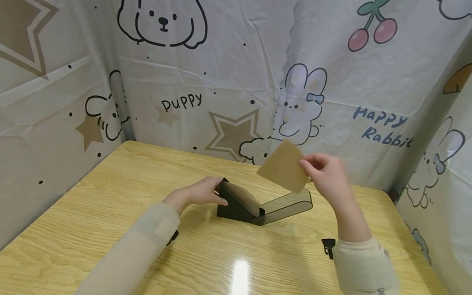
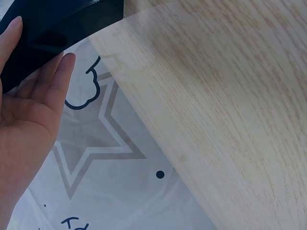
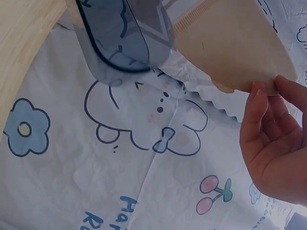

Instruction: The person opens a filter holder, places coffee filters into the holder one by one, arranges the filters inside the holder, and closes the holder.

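A black coffee filter holder (image 1: 236, 210) stands on the table with its clear smoky lid (image 1: 285, 207) swung out to the right. Brown filter papers (image 1: 241, 195) show inside it. My left hand (image 1: 200, 191) grips the holder's back left side, thumb on the near face. In the left wrist view the dark holder (image 2: 62, 36) sits between thumb and fingers. Above the lid, my right hand (image 1: 328, 174) pinches one brown cone-shaped coffee filter (image 1: 284, 167) by its corner between thumb and fingers. The right wrist view shows this filter (image 3: 235, 43) beside the lid (image 3: 124, 43).
The wooden table (image 1: 103, 205) ends at a cloth curtain (image 1: 228, 73) printed with cartoon animals, close behind the holder. More curtain hangs at left and right. A small black piece (image 1: 328, 247) shows by the right sleeve.
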A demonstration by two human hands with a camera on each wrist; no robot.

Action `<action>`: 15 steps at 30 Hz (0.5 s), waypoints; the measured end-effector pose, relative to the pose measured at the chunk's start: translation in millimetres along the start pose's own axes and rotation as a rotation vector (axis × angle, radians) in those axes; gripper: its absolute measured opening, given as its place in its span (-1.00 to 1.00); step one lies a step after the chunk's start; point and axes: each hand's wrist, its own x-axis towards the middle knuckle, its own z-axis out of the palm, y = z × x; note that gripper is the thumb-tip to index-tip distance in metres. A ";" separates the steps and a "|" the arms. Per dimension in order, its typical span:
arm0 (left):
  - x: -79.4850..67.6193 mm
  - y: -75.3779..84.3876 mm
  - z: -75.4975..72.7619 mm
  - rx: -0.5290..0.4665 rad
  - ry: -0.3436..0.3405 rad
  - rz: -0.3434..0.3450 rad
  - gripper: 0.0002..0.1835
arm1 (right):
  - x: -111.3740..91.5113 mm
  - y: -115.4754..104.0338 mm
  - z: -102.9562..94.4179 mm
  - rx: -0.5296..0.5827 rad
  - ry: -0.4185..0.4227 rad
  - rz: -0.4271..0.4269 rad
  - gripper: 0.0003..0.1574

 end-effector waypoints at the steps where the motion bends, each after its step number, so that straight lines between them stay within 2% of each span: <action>1: 0.0 0.0 -0.1 0.000 0.000 0.000 -0.63 | 0.1 -0.2 2.5 -0.004 -0.010 0.002 -0.71; 15: 0.4 -0.2 -0.1 -0.010 -0.006 -0.004 -0.63 | 0.7 -4.3 32.0 -0.035 -0.077 -0.001 -0.75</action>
